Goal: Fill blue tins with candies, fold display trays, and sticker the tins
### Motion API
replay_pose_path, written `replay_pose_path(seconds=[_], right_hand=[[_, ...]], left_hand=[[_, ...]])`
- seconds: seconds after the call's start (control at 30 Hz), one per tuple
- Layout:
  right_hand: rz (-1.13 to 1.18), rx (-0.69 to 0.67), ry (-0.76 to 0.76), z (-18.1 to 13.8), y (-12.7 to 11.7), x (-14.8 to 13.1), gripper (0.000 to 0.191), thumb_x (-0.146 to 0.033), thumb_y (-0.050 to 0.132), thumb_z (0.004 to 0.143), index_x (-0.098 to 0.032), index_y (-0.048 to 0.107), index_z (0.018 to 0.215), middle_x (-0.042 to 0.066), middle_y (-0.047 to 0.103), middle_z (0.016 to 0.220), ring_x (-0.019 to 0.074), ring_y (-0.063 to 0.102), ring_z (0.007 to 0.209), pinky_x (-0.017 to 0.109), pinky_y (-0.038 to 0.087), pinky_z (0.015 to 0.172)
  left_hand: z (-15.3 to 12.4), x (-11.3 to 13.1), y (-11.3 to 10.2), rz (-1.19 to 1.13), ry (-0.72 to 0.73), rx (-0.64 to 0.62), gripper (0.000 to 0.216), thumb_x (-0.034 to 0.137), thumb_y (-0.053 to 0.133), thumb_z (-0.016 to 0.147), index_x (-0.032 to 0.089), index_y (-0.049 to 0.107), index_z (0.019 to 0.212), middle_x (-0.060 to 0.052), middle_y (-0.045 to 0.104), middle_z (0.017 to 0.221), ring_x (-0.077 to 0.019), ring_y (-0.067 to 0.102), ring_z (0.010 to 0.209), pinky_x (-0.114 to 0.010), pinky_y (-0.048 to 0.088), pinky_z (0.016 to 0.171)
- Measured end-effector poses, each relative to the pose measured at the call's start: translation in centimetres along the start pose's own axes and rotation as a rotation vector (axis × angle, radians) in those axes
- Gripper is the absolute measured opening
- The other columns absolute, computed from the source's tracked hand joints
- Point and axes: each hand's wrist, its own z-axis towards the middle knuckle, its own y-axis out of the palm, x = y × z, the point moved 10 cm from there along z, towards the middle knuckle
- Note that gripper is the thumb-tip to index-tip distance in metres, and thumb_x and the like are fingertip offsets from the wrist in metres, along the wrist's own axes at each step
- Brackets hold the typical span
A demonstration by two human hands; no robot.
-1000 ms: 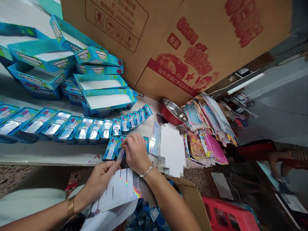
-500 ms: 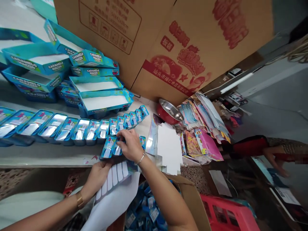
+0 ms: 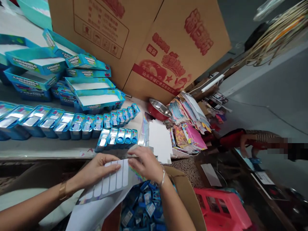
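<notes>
While my left hand (image 3: 96, 168) pins the sticker sheet (image 3: 109, 183) with its fingers spread flat on the top edge, my right hand (image 3: 146, 163) pinches at the sheet's upper right corner, thumb and fingertips closed together; I cannot tell whether a sticker is already between them. The sheet hangs in front of me just below the table's edge (image 3: 48, 154), above an open carton (image 3: 185, 195) full of small blue tins (image 3: 144, 208). A larger white paper (image 3: 96, 211) lies under the sheet.

Just beyond my hands, on the table, four tins (image 3: 117, 137) stand side by side in a short row. Behind them a long row of tins (image 3: 62, 122) runs off to the left. Farther back sit stacked blue trays (image 3: 96, 96), and behind those a big brown box (image 3: 144, 41). To the right are flat white cards (image 3: 160, 144), a red bowl (image 3: 157, 109) and a pile of coloured packets (image 3: 190, 122). A red crate (image 3: 223, 208) stands low right.
</notes>
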Motion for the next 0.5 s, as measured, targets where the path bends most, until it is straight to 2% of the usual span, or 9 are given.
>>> replay_pose_path(seconds=[0.03,0.1,0.17,0.23,0.4,0.5], right_hand=[[-0.027,0.002,0.018,-1.4,-0.1,0.1,0.018,-0.027,0.058,0.093,-0.023,0.064,0.109,0.004,0.069,0.098,0.0192,0.061,0.096,0.034,0.046,0.084],[-0.087,0.119,0.035,-3.4,-0.7,0.1,0.021,-0.024,0.055,0.094,-0.023,0.064,0.114,0.005,0.07,0.099,0.0195,0.061,0.096,0.035,0.046,0.083],[-0.171,0.261,-0.015,-4.8,-1.1,-0.6,0.03,-0.021,0.055,0.094,-0.023,0.06,0.123,0.007,0.07,0.106,0.0203,0.06,0.098,0.036,0.045,0.083],[-0.262,0.346,-0.09,-5.6,-0.9,-1.4,0.037,-0.018,0.057,0.092,-0.023,0.057,0.129,0.008,0.07,0.11,0.021,0.061,0.097,0.037,0.045,0.082],[-0.39,0.4,-0.188,-6.1,-0.4,-2.0,0.038,-0.017,0.057,0.091,-0.023,0.058,0.128,0.008,0.071,0.111,0.021,0.063,0.098,0.04,0.045,0.086],[-0.384,0.382,-0.16,-5.8,-0.3,-1.5,0.039,-0.02,0.055,0.092,-0.024,0.056,0.131,0.007,0.071,0.112,0.0197,0.064,0.099,0.04,0.044,0.091]], left_hand=[[0.2,0.4,-0.2,0.025,0.008,0.0,0.036,0.05,0.061,0.083,0.017,0.075,0.089,-0.004,0.071,0.086,-0.0193,0.059,0.078,-0.023,0.043,0.067],[0.6,0.5,-0.3,0.04,-0.009,0.001,0.038,0.052,0.06,0.083,0.017,0.075,0.088,-0.004,0.07,0.083,-0.0191,0.058,0.075,-0.023,0.042,0.065],[1.0,0.3,-0.1,0.027,-0.036,-0.008,0.04,0.054,0.061,0.082,0.017,0.075,0.085,-0.003,0.068,0.078,-0.0176,0.055,0.07,-0.022,0.04,0.061],[1.3,0.3,0.3,0.003,-0.05,-0.029,0.04,0.054,0.061,0.081,0.016,0.073,0.083,-0.002,0.065,0.076,-0.0162,0.053,0.068,-0.022,0.039,0.06],[1.5,1.0,0.7,0.034,-0.015,-0.068,0.037,0.051,0.06,0.082,0.016,0.069,0.076,-0.001,0.061,0.073,-0.0138,0.049,0.066,-0.022,0.037,0.062],[1.6,2.0,0.5,0.103,0.038,-0.077,0.036,0.049,0.058,0.085,0.017,0.068,0.073,0.0,0.06,0.073,-0.0136,0.049,0.067,-0.021,0.037,0.063]])
